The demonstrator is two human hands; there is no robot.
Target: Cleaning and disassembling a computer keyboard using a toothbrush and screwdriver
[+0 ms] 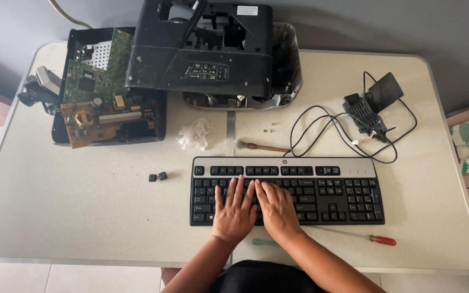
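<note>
Both hands — left hand (235, 209), right hand (278, 209) — lie flat, fingers spread, gripping nothing, on the black keyboard (321, 190) at the surface's (82, 217) near edge; pressing hard could pop keycaps off — two loose keycaps (157, 177) lie nearby.

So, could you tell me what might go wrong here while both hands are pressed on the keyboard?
The two loose black keycaps lie apart from the keyboard and the small screws sit in the open; a sleeve could sweep them off the table. The red-handled screwdriver lies near the table's front edge, by the right hand, and might be nudged off. The left hand could dislodge more keys.
</note>
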